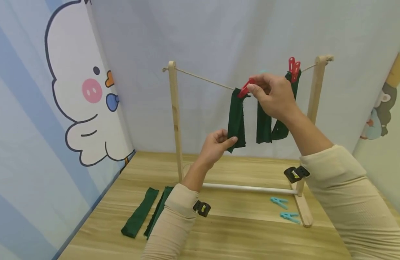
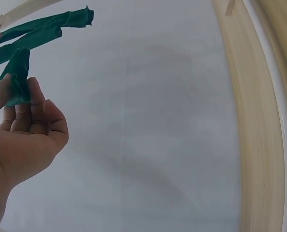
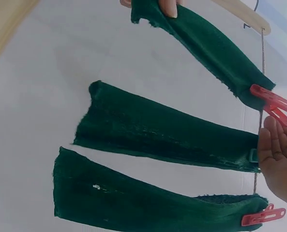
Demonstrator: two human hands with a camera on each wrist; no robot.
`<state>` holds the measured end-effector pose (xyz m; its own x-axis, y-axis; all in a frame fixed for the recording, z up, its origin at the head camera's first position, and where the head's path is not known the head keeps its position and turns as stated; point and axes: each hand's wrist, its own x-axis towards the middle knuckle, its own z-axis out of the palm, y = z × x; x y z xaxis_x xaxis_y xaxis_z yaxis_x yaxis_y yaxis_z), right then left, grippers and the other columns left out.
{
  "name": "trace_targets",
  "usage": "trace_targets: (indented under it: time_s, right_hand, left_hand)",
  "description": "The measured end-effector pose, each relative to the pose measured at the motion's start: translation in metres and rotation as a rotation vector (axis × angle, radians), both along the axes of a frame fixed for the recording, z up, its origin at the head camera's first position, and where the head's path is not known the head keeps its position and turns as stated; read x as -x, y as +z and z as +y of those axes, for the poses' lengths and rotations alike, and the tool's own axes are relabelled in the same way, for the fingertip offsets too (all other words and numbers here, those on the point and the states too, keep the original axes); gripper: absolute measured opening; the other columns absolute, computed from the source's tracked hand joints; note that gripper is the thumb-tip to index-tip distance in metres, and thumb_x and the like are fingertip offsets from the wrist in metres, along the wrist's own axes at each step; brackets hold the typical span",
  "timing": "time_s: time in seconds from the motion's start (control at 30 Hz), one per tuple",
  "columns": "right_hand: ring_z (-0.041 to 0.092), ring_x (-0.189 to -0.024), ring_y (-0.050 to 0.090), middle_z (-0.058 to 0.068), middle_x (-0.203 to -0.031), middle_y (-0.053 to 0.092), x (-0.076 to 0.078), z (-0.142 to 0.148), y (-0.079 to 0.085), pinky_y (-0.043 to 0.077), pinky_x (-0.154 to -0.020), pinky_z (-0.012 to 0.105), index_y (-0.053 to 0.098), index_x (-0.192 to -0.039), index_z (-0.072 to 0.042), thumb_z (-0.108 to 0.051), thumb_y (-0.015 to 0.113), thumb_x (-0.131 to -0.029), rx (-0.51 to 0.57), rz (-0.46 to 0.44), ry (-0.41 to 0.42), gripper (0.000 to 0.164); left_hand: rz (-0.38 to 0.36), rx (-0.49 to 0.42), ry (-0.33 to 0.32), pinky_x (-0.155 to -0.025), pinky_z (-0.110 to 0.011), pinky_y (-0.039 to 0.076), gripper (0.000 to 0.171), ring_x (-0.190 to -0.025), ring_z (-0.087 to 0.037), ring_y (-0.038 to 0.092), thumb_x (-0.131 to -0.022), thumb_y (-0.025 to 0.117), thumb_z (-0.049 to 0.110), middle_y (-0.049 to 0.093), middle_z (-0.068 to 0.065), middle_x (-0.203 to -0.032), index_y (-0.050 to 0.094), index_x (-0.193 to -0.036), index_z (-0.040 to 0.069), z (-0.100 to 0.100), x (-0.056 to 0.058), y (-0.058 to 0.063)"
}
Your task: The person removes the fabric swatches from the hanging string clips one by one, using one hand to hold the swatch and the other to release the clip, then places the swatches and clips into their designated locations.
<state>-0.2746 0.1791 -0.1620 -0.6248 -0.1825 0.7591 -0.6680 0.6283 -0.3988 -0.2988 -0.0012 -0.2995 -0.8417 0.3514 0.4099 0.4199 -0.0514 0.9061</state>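
Note:
A green cloth strip (image 1: 236, 117) hangs over the rope (image 1: 204, 78), its top gripped by a red clothespin (image 1: 245, 89). My right hand (image 1: 277, 95) pinches that clothespin's handles between thumb and fingers. Lower down, my left hand (image 1: 214, 147) pinches the strip's bottom end; the left wrist view shows the cloth (image 2: 19, 77) between thumb and fingers. To the right hang a second green strip (image 3: 167, 130), with a teal clothespin (image 3: 253, 155) at its top partly behind my right hand, and a third strip (image 3: 148, 193), held by another red clothespin (image 3: 263, 216).
The rope runs between two wooden posts (image 1: 175, 122), joined low down by a white bar (image 1: 248, 188). More green strips (image 1: 139, 213) lie on the wooden table (image 1: 232, 231) at left, partly under my left sleeve. Two teal clothespins (image 1: 289, 216) lie near the right post's foot (image 1: 304, 213).

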Motion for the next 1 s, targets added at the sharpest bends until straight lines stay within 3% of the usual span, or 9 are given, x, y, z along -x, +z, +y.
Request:
trace_targets:
  time_s: [0.1,0.27,0.4,0.53,0.7,0.9,1.0]
  right_hand:
    - [0.003,-0.065,0.051,0.017,-0.089,0.066,0.001,0.0,0.0,0.038,-0.061,0.018,0.063,-0.108,0.007,-0.012,0.058,-0.093,0.057,0.063,0.011,0.025]
    - [0.001,-0.066,0.051,0.018,-0.089,0.067,0.001,-0.001,0.003,0.04,-0.062,0.016,0.065,-0.104,0.008,-0.01,0.059,-0.092,0.15,0.136,0.033,0.022]
    - [-0.001,-0.068,0.054,0.017,-0.09,0.067,0.002,-0.002,0.005,0.041,-0.065,0.015,0.066,-0.103,0.007,-0.01,0.06,-0.091,0.228,0.179,0.014,0.021]
    - [0.001,-0.069,0.053,0.015,-0.089,0.067,0.005,-0.002,0.005,0.042,-0.067,0.017,0.066,-0.102,0.008,-0.011,0.06,-0.092,0.286,0.247,-0.002,0.022]
    - [0.006,-0.069,0.053,0.013,-0.09,0.067,0.001,-0.001,0.0,0.043,-0.068,0.017,0.066,-0.101,0.006,-0.011,0.062,-0.09,0.361,0.256,-0.02,0.021]
    - [0.007,-0.069,0.056,0.013,-0.089,0.067,-0.008,0.0,-0.013,0.046,-0.069,0.018,0.065,-0.101,0.01,-0.005,0.064,-0.088,0.395,0.262,0.044,0.019]
    - [0.007,-0.071,0.057,0.014,-0.091,0.067,-0.014,0.003,-0.02,0.046,-0.07,0.017,0.064,-0.103,0.01,-0.002,0.065,-0.086,0.385,0.257,0.058,0.021]
  left_hand:
    - [-0.008,-0.003,-0.014,-0.067,-0.027,0.04,0.011,-0.068,-0.011,0.051,-0.089,0.064,0.011,0.06,0.002,-0.07,0.06,-0.086,0.0,0.0,0.0,0.0]
    - [-0.016,-0.027,0.018,-0.071,-0.027,0.043,0.014,-0.074,-0.012,0.056,-0.086,0.067,0.009,0.063,0.002,-0.073,0.064,-0.09,-0.004,0.0,-0.001,0.002]
    - [-0.026,-0.06,0.073,-0.069,-0.026,0.044,0.016,-0.072,-0.012,0.058,-0.083,0.071,0.008,0.063,0.002,-0.072,0.066,-0.091,-0.004,0.001,-0.007,0.005]
    - [-0.025,-0.073,0.085,-0.068,-0.027,0.046,0.017,-0.07,-0.014,0.059,-0.08,0.074,0.007,0.065,0.0,-0.072,0.067,-0.091,-0.005,0.002,-0.014,0.006]
    - [-0.063,-0.057,0.074,-0.07,-0.028,0.049,0.021,-0.07,-0.013,0.061,-0.081,0.073,0.008,0.065,-0.001,-0.072,0.067,-0.096,-0.004,0.002,-0.018,0.003]
    - [-0.156,-0.003,0.076,-0.074,-0.03,0.049,0.028,-0.077,-0.014,0.06,-0.088,0.065,0.007,0.064,-0.006,-0.085,0.061,-0.112,-0.005,-0.012,-0.026,-0.007]
    - [-0.162,0.047,0.075,-0.075,-0.029,0.046,0.031,-0.082,-0.013,0.058,-0.09,0.061,0.007,0.063,-0.008,-0.092,0.057,-0.118,-0.005,-0.022,-0.029,-0.013]
